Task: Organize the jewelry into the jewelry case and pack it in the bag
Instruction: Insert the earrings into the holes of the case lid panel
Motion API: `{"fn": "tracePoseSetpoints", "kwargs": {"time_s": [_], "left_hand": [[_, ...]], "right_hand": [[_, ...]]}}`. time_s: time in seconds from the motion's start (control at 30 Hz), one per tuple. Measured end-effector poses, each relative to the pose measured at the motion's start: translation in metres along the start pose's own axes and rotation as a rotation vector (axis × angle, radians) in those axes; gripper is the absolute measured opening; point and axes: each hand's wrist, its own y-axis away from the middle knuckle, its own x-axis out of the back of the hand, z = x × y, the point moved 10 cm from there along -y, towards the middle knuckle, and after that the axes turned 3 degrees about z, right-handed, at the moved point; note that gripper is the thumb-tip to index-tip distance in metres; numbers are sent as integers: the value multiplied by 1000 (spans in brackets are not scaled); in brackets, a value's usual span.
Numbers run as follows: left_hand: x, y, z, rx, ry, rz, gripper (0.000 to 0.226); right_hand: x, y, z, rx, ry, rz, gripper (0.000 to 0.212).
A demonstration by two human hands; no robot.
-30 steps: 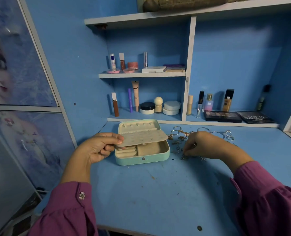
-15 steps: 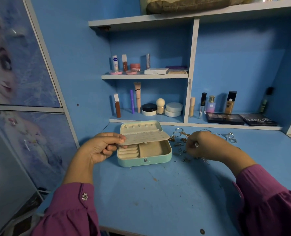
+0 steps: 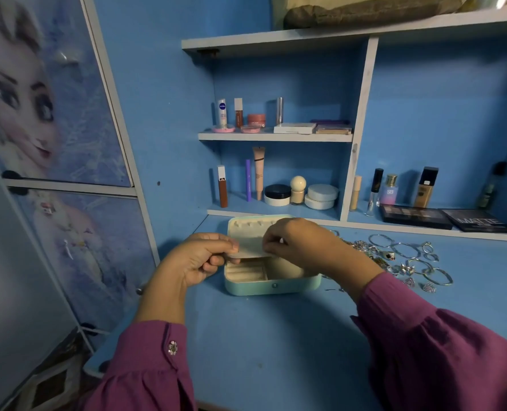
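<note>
Right hand (image 3: 299,247) has left the jewelry pile and come across to the case, fingertips pinched together at the right end of the flap; a small pale speck shows between them, likely a stud, too small to tell. Left hand (image 3: 200,256) pinches the left edge of the cream earring flap (image 3: 250,247), holding it raised, same as before. Jewelry case (image 3: 271,284) sits open on the blue surface (image 3: 276,336), long axis left-right, ring rolls and a bare compartment showing under the flap. Flap lies directly between both hands, so the coming push goes straight in from the right hand. Loose jewelry (image 3: 406,259), hoops and studs, lies right of the case, nearer the right arm. Brown bag (image 3: 365,10) lies on the top shelf, far back.
</note>
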Motion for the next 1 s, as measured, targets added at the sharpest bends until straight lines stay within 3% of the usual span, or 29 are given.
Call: {"fn": "tracePoseSetpoints", "kwargs": {"time_s": [0.27, 1.0], "left_hand": [[4, -4, -1, 6, 40, 49, 11], [5, -7, -5, 29, 65, 50, 13]], "right_hand": [[-11, -19, -28, 17, -102, -37, 19], [-10, -28, -38, 50, -48, -107, 19]]}}
